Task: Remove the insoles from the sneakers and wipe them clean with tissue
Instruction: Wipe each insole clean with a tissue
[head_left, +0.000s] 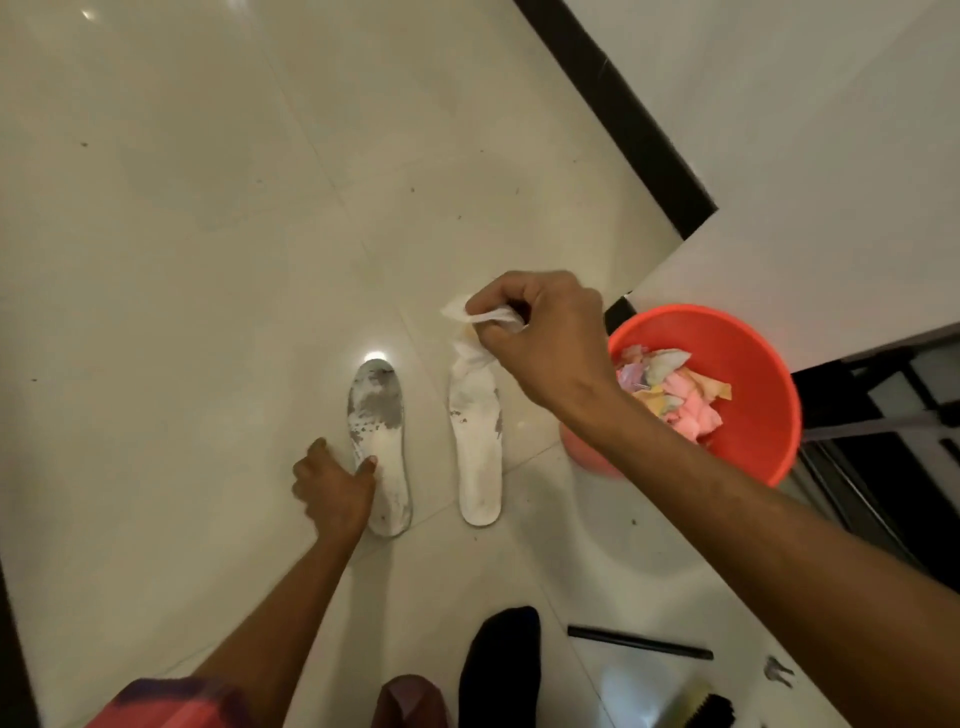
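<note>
Insoles lie side by side on the floor (208, 260): the left insole (378, 441) under the left hand's (332, 488) spread fingers (370, 464), the right insole (477, 457) just below the right hand (540, 338). Its fingers (485, 332) pinch a crumpled tissue (480, 322), with an orange bin (748, 374) of scraps beyond the wrist.

Glossy cream tiled floor (208, 218), thin grout lines, small dark specks scattered, bright lamp glare just beyond toe of left insole. On it: two flat white foam insoles side by side, toes pointing away, w/ a gap btwn. Left worn white insole (382, 415) has grey scuffed patches over toe half; right white insole (478, 467) cleaner, few dark flecks near mid. Round orange plastic bin (753, 364) stands just right of right insole, holding crumpled pastel scraps. Near bottom edge: thin black rod (639, 643) lying flat, black sock-covered foot (501, 670) left of it, small metal keys (777, 670) to the rod's right. Black skirting strip (613, 104) borders floor at the wall.
</note>
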